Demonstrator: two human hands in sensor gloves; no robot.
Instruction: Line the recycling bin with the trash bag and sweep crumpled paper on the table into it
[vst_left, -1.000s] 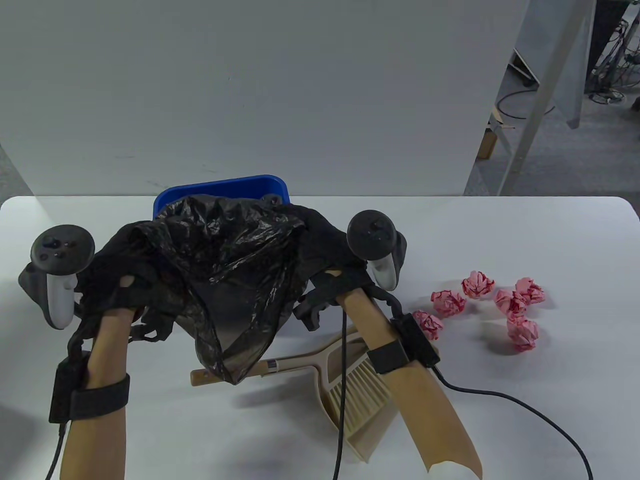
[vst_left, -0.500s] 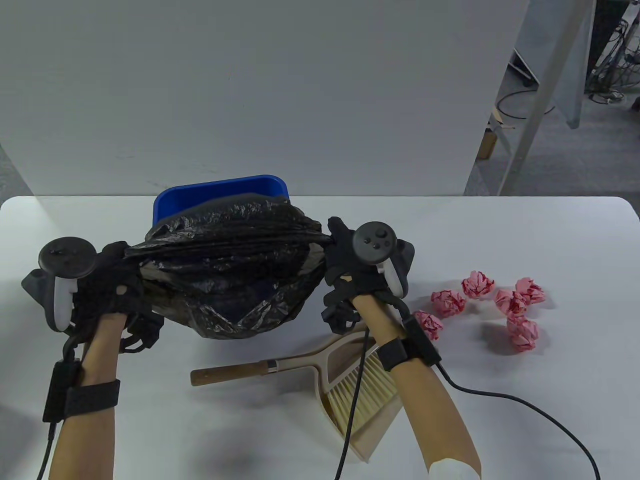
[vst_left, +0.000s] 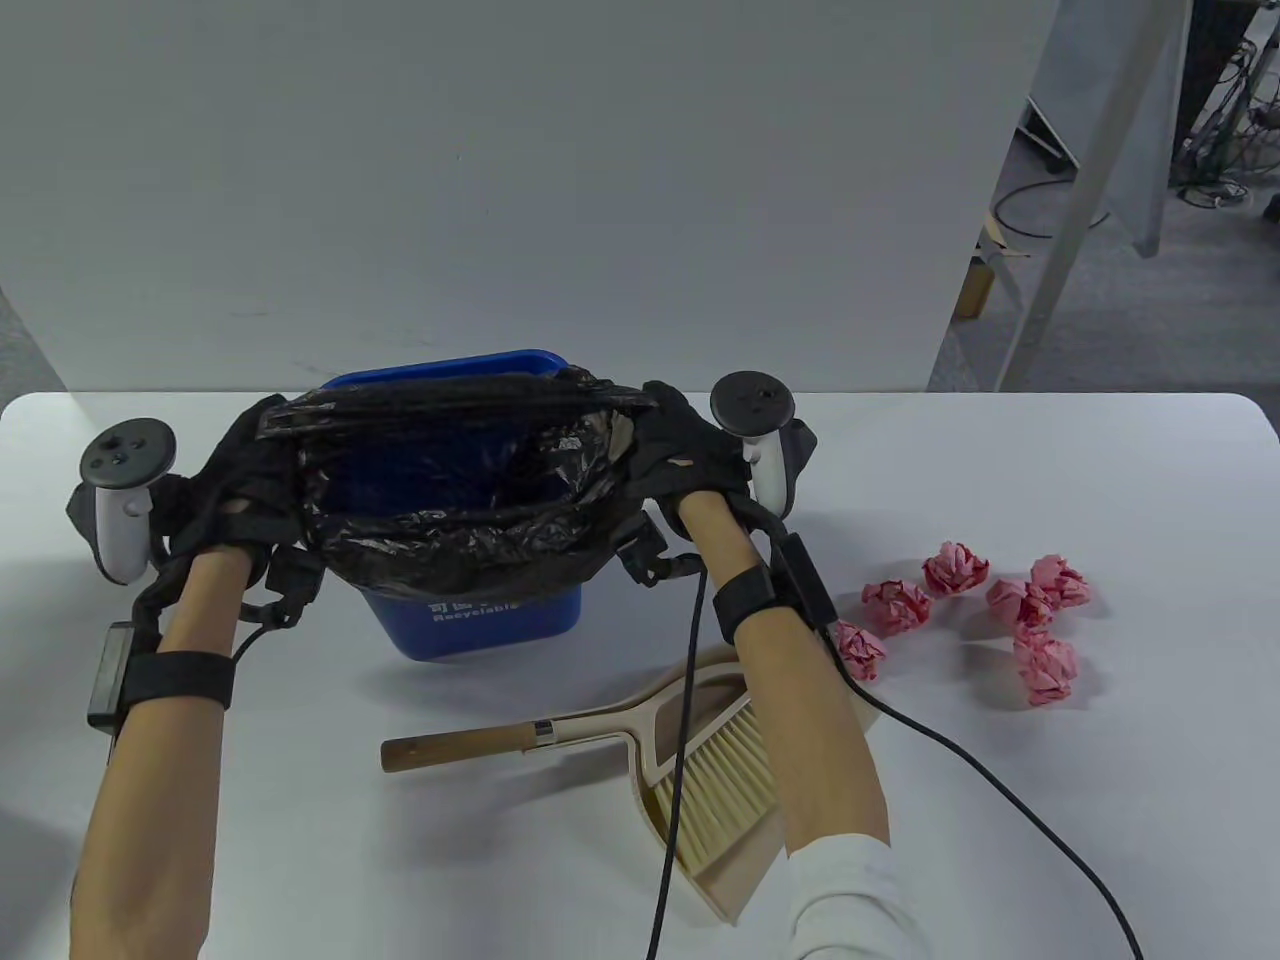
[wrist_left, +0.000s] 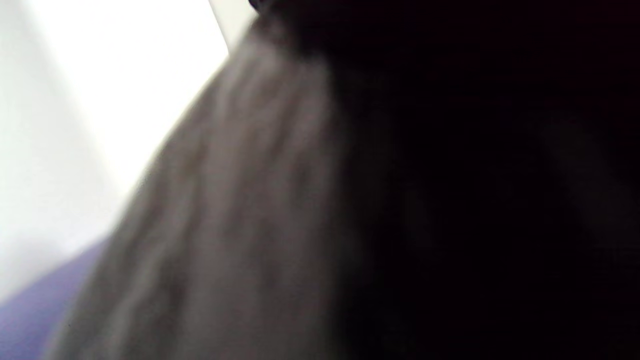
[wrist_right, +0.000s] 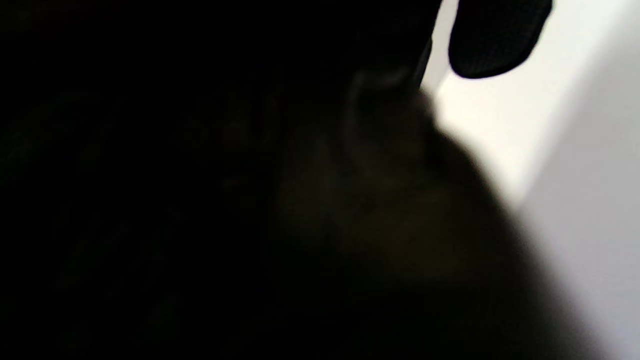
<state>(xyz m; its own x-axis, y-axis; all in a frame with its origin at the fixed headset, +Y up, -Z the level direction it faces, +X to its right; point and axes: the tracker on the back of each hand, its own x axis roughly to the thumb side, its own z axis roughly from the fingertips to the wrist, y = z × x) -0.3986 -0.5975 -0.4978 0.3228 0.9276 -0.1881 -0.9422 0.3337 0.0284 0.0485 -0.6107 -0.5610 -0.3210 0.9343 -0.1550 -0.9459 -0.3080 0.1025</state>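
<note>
A blue recycling bin (vst_left: 480, 615) stands at the table's back left. A black trash bag (vst_left: 450, 525) is spread open over its mouth and hangs down inside. My left hand (vst_left: 245, 470) grips the bag's edge at the bin's left side. At the right side my right hand (vst_left: 675, 450) grips the bag's opposite edge. Several crumpled pink paper balls (vst_left: 960, 570) lie on the table to the right. Both wrist views are filled by dark, blurred bag (wrist_left: 450, 200) plastic close to the lens.
A beige dustpan with a brush (vst_left: 700, 790) and wooden handle (vst_left: 465, 745) lies in front of the bin, under my right forearm. A black cable (vst_left: 1000, 790) trails across the table's front right. A white wall panel (vst_left: 500, 200) stands behind the table.
Both hands moved away from me and down with the bag. Its mouth has opened and now sits around the bin's rim, and the bin's front label shows.
</note>
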